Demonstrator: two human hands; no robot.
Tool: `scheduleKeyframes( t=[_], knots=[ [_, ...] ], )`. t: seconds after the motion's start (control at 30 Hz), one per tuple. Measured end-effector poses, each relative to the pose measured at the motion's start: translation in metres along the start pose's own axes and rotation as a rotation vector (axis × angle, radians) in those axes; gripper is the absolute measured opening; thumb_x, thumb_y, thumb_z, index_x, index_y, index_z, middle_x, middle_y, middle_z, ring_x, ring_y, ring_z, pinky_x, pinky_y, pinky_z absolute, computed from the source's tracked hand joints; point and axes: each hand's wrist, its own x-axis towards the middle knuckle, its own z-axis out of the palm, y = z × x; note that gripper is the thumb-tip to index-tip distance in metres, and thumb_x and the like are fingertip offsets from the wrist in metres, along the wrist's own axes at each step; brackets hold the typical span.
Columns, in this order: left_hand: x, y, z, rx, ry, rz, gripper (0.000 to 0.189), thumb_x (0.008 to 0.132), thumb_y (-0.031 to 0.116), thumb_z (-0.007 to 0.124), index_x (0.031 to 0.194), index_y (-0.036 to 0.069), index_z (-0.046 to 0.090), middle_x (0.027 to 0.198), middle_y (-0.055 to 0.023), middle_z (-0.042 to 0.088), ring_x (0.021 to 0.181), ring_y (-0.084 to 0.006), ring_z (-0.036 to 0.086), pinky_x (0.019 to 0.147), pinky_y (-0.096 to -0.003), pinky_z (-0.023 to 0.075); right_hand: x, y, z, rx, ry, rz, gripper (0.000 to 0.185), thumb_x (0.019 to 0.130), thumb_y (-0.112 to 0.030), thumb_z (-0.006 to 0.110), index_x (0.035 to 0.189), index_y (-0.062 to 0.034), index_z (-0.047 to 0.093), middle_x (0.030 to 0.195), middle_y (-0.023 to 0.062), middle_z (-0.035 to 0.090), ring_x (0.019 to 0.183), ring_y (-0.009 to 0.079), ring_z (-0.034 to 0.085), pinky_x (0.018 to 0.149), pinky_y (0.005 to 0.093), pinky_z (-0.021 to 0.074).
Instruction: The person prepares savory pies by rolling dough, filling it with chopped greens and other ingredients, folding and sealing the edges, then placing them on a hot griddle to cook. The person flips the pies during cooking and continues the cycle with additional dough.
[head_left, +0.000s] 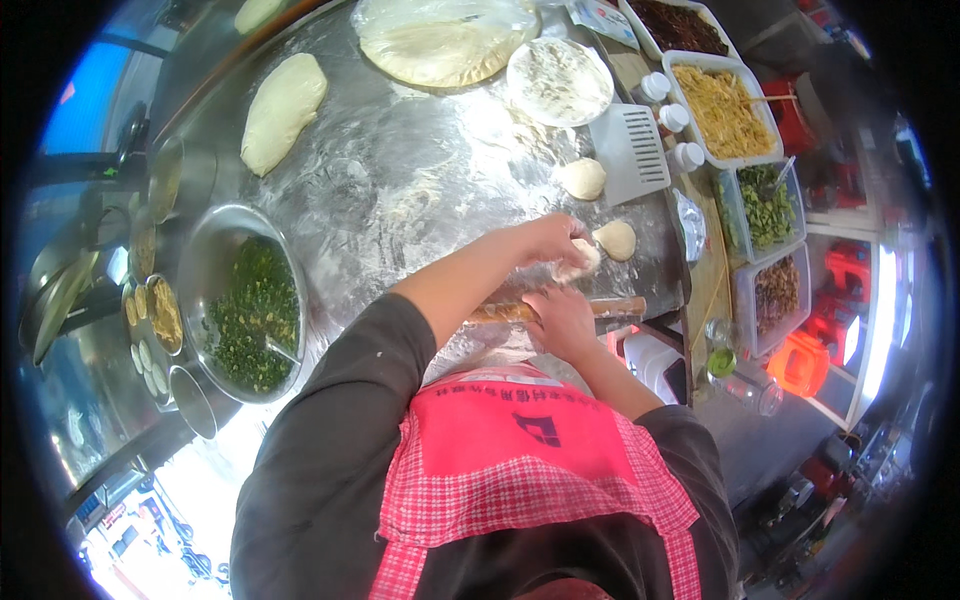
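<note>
My left hand (555, 238) reaches across in front of me, its fingers pinching a small floured dough piece (577, 264) on the metal worktop (352, 172). Just nearer to my body, my right hand (564, 319) grips a wooden rolling pin (621, 307), which lies sideways along the front of the worktop. Part of the pin is hidden under that hand. Beside the held piece rests another dough ball (617, 240), close to my left fingertips. A further dough ball (583, 178) sits farther back. Flour is spread over much of the surface.
A slotted metal turner (630, 154) lies right, near white-capped jars (673, 118) and tubs of fillings (724, 112). Behind are a plate of flour (559, 81) and plastic-covered dough (442, 52). Left stand a dough slab (285, 112) and a steel bowl of chopped greens (255, 315).
</note>
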Motion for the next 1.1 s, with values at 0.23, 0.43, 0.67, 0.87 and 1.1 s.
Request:
scheduleKeyframes(
  t=[0.23,0.43,0.67,0.87,1.1],
  knots=[
    [-0.071,-0.025,-0.070,-0.598,0.917,0.107,0.063,0.081,0.007,0.069,0.139,0.006,0.043,0.128,-0.0160,0.060,0.104,-0.0223,0.065,0.089,-0.0384,0.0537,0.003,0.001,0.001,0.039,0.075,-0.077,0.036,0.073,-0.022,0.073,0.107,-0.0130,0.065,0.102,0.0088,0.063,0.099,0.0310,0.059,0.085,0.0433,0.0475],
    [-0.064,-0.061,-0.096,0.808,0.871,0.051,0.060,0.091,0.017,0.058,0.146,0.008,0.036,0.140,-0.0183,0.050,0.125,-0.0239,0.054,0.112,-0.0547,0.0300,0.004,-0.001,0.000,0.037,0.113,-0.091,0.034,0.073,-0.022,0.073,0.104,-0.0127,0.064,0.098,0.0074,0.063,0.095,0.0291,0.060,0.081,0.0422,0.0482],
    [-0.058,-0.052,-0.113,0.827,1.181,0.077,0.055,0.087,0.025,0.065,0.136,0.004,0.051,0.137,-0.0166,0.050,0.129,-0.0382,0.042,0.108,-0.0459,0.0325,0.004,-0.003,0.001,0.034,0.116,-0.085,0.033,0.072,-0.021,0.072,0.103,-0.0136,0.065,0.098,0.0063,0.062,0.095,0.0287,0.060,0.081,0.0429,0.0475],
    [-0.061,-0.025,-0.104,0.347,0.778,-0.062,0.066,0.083,0.030,0.070,0.139,0.004,0.046,0.139,-0.0182,0.050,0.127,-0.0352,0.049,0.104,-0.0422,0.0426,0.003,-0.003,0.000,0.050,0.135,-0.074,0.034,0.070,-0.019,0.075,0.102,-0.0132,0.065,0.098,0.0062,0.062,0.096,0.0298,0.059,0.080,0.0434,0.0473],
    [-0.058,-0.066,-0.086,1.008,0.811,0.404,0.071,0.095,0.045,0.055,0.146,0.000,0.035,0.149,-0.0209,0.040,0.142,-0.0356,0.032,0.118,-0.0473,0.0250,0.003,-0.001,0.004,0.039,0.105,-0.064,0.034,0.072,-0.021,0.071,0.105,-0.0137,0.065,0.100,0.0063,0.062,0.096,0.0280,0.059,0.080,0.0429,0.0472]
  ],
)
